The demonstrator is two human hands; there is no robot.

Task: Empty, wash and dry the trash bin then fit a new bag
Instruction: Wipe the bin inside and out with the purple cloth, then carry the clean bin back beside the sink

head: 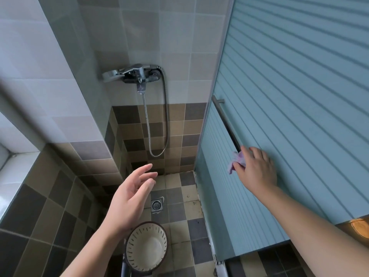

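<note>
A small round trash bin [146, 247], cream inside with slits near its dark rim, stands upright and empty on the tiled shower floor at the bottom middle. My left hand [130, 196] hovers above it, fingers straight and relaxed, holding nothing. My right hand [256, 169] reaches to the lower end of the metal handle [225, 120] on the blue ribbed sliding door [289, 96] and pinches a small purple cloth [237, 159] there.
A chrome shower mixer [135, 73] with a looping hose [159, 124] is fixed to the far tiled wall. A floor drain [156, 205] lies just beyond the bin. A tiled ledge [22, 162] runs along the left.
</note>
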